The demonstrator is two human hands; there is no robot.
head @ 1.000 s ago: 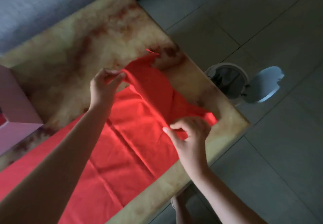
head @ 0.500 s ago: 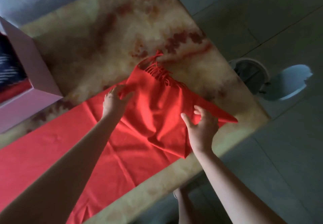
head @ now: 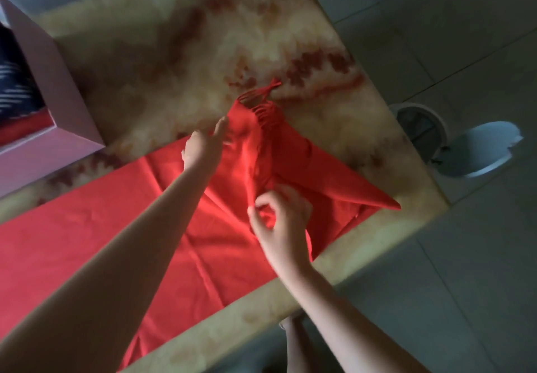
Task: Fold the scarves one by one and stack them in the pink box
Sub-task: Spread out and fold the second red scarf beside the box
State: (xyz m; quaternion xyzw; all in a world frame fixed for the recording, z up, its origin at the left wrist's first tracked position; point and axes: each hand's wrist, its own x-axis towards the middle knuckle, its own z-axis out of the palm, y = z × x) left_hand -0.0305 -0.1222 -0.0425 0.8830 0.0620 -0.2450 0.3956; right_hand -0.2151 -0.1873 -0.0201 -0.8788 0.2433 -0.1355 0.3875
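A red scarf (head: pixel 96 227) lies along the marbled table (head: pixel 162 61), its right end folded back with the fringe (head: pixel 261 105) pointing away from me. My left hand (head: pixel 203 146) lies with straight fingers on the folded part near the fringe. My right hand (head: pixel 279 215) pinches a bunch of the red cloth near the table's front edge. The pink box (head: pixel 55 87) stands at the left edge, and folded dark and red cloth shows inside it.
The table's right corner is near the scarf's pointed fold (head: pixel 389 204). A round bin (head: pixel 421 128) with an open white lid (head: pixel 479 148) stands on the tiled floor to the right. My feet show below the table's front edge.
The fringed end has been laid over onto the scarf. My left hand has let go and now lies flat on it; my right hand moved left and now pinches the cloth.
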